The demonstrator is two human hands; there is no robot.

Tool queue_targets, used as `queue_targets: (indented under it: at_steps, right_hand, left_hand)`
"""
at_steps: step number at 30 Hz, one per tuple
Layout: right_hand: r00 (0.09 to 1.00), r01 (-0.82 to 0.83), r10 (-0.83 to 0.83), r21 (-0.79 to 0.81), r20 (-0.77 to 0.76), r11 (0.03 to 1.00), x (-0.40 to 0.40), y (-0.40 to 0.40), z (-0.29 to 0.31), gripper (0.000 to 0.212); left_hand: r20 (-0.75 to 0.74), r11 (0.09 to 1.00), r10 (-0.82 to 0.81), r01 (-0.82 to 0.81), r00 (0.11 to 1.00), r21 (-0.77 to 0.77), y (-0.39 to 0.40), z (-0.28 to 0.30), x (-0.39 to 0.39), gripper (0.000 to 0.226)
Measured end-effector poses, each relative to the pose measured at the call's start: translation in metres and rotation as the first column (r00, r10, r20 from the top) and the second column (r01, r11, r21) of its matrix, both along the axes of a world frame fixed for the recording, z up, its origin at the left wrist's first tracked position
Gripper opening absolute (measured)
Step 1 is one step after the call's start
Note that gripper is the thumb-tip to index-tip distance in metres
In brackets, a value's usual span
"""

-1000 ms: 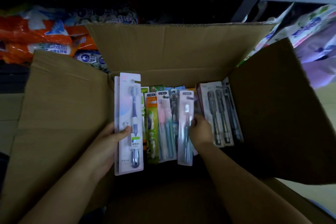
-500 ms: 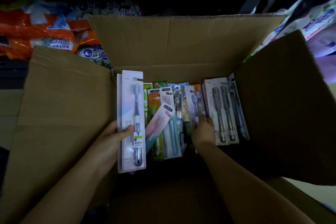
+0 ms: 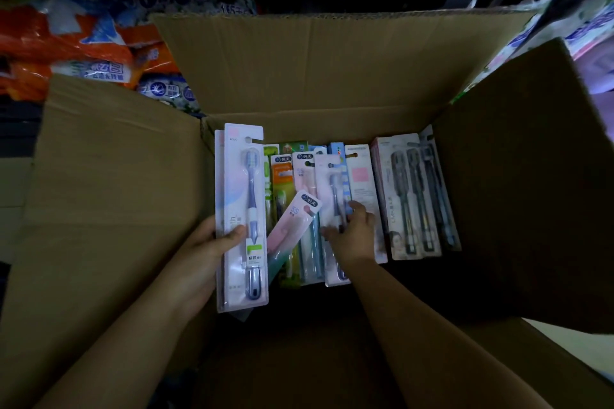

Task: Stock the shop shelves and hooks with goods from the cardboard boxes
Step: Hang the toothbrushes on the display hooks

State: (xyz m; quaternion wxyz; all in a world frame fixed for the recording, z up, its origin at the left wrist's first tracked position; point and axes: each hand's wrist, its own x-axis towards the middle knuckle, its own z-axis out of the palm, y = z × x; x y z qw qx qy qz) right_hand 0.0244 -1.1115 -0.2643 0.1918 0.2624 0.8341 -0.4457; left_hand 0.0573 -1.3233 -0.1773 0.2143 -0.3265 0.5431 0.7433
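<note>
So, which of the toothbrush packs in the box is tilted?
The small pink pack, leaning diagonally between the left hand and right hand; the others stand straight.

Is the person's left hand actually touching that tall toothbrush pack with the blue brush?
Touching. The head view shows the left hand gripping the toothbrush pack, thumb pressed across its front.

**Bare Forearms, Nothing Worn Below the Elbow**

Two forearms are showing from the lower edge, the left one entering at about 7 o'clock, the right one at about 5 o'clock. Both are showing bare along their whole visible length, with no sleeve reaching into view. The left hand [image 3: 202,254] and right hand [image 3: 354,234] are wearing no gloves, rings, watch or bands. Dim light is hiding the finer details.
</note>
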Motion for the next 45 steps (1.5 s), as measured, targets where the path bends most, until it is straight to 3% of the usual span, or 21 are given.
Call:
queue_targets:
  at_steps: [2,6,11,17,25,33,38,42,45]
  right_hand:
    - [0.999,0.043,-0.043,-0.008,0.011,0.999,0.000,0.001,-0.002,0.071]
    - [0.997,0.063,-0.066,-0.072,-0.029,0.995,-0.006,0.011,0.011,0.043]
    - [0.983,0.049,-0.102,-0.321,-0.152,0.946,-0.032,0.010,0.066,0.017]
    - [0.996,0.020,-0.070,-0.608,-0.059,0.794,-0.007,-0.039,0.090,0.034]
    - [0.988,0.065,-0.140,-0.670,-0.059,0.740,0.001,-0.048,0.096,0.040]
    - [0.993,-0.032,-0.052,-0.642,-0.110,0.766,0.012,-0.056,0.097,0.043]
    - [0.989,-0.029,-0.076,-0.685,-0.123,0.728,0.010,-0.059,0.100,0.044]
    - [0.992,-0.010,-0.080,-0.701,-0.096,0.713,0.012,-0.059,0.100,0.046]
    - [0.994,0.048,-0.101,-0.681,-0.039,0.731,0.011,-0.053,0.093,0.032]
  left_hand:
    - [-0.003,1.000,0.000,0.000,1.000,0.011,-0.001,-0.001,0.000,0.028]
    - [-0.010,1.000,0.007,-0.007,1.000,0.022,0.000,-0.002,-0.001,0.028]
    - [0.008,0.998,0.052,-0.052,0.999,0.035,0.009,-0.003,-0.007,0.023]
    - [-0.045,0.982,0.081,-0.072,0.996,0.177,0.025,0.001,-0.010,0.037]
    - [-0.143,0.971,0.119,-0.086,0.983,0.224,0.019,-0.002,-0.007,0.045]
    - [-0.142,0.972,0.118,-0.085,0.983,0.219,0.023,-0.009,-0.005,0.043]
    - [-0.181,0.945,0.104,-0.041,0.978,0.325,0.022,-0.011,-0.005,0.085]
    - [-0.172,0.967,0.075,-0.030,0.982,0.253,0.024,-0.012,-0.003,0.066]
    - [-0.176,0.980,0.053,-0.017,0.983,0.200,0.024,-0.016,-0.004,0.063]
